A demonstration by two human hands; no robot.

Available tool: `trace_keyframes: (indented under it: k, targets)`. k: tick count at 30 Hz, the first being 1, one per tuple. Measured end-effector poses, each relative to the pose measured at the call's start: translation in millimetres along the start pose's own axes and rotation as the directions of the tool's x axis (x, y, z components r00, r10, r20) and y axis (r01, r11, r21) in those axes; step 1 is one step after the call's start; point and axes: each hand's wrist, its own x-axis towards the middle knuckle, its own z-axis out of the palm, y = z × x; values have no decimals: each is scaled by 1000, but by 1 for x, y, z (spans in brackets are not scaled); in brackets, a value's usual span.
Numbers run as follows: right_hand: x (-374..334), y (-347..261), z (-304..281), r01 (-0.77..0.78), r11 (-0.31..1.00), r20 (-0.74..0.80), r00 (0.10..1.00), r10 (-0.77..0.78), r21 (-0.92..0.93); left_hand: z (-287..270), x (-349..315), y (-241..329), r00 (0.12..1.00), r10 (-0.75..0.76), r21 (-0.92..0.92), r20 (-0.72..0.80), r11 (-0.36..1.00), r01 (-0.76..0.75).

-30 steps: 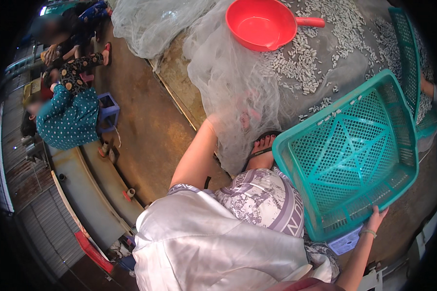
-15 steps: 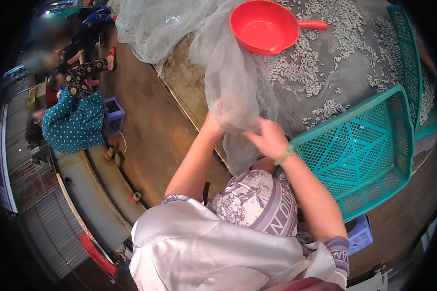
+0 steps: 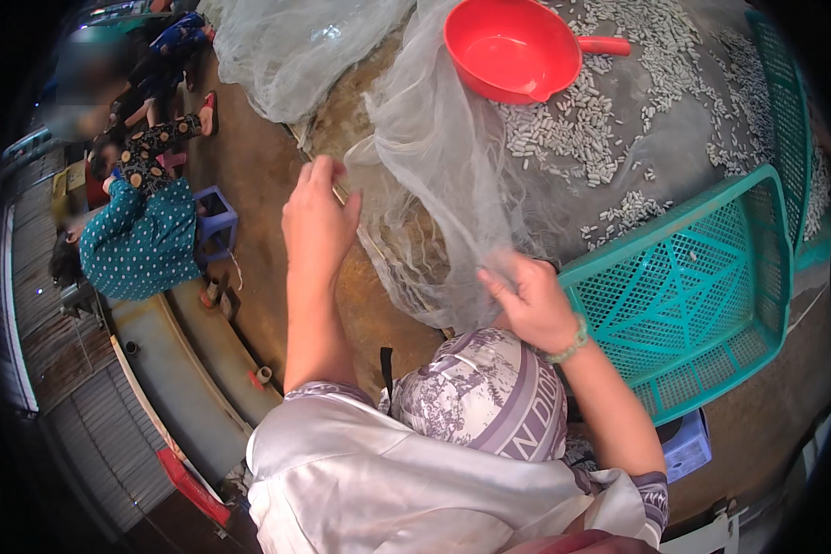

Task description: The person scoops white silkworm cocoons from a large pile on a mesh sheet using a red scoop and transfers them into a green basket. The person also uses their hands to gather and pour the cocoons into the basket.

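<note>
A whitish fine-mesh net (image 3: 443, 157) hangs in folds over the near left edge of the table. My right hand (image 3: 537, 305), with a green beaded bracelet on its wrist, pinches the net's near part, though its fingertips are slightly blurred. Left of the net, my left hand (image 3: 319, 222) is raised with its thumb apart from the fingers and nothing visible in it. A red plastic dipper (image 3: 508, 51) with a short handle stands beyond the hands. Many small white cylindrical pieces (image 3: 582, 138) lie scattered on the grey surface around it.
To the right, a green perforated plastic basket (image 3: 683, 305) leans against the table, with another green basket (image 3: 785, 120) behind it. More netting (image 3: 295, 55) is bunched at the far left. A person in a dotted teal top (image 3: 143, 235) sits by a blue stool (image 3: 215, 222).
My left hand has come away from the net, moving left and upward. My right hand has shifted slightly right and nearer. The net is now spread wider over the table edge.
</note>
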Motion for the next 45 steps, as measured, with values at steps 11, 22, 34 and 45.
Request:
trace_keyframes:
  k: [11,22,34,45]
  targets:
    - [3,-7,4,95,987,193,974,-118,127,166,-19,88,673,375,-650,637,-207,731]
    - [2,-4,-1,64,990,155,984,-83,126,213,32,115,698,663,-959,272,247,139]
    - [-6,-8,-7,-89,989,172,983,68,120,235,21,105,917,387,-679,92,699,-227]
    - [-41,47,-24,-52,936,-444,870,213,347,41,35,2,797,-230,-667,-559,696,-267]
